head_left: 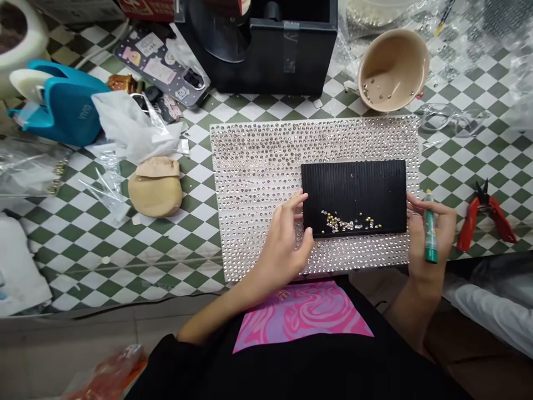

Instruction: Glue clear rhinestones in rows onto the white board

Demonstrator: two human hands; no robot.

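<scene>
A black ridged tray [353,191] lies over a sheet covered in rows of small rhinestones [258,194]. Loose clear and gold stones [343,224] are gathered near the tray's lower edge. My left hand [287,239] grips the tray's left side, fingertips and thumb against its edge. At the right edge, the fingertips of my right hand [431,233] touch the tray, while a pen with a green end and yellow tip [430,228] is held between its fingers, pointing away from me.
A beige bowl [393,69] with a few stones stands behind the sheet, beside a black dispenser [270,55]. Red-handled pliers [485,214] lie at right. Leftward are a tan clay-like lump [155,189], a blue tape dispenser [69,103], a phone case [162,66] and plastic bags.
</scene>
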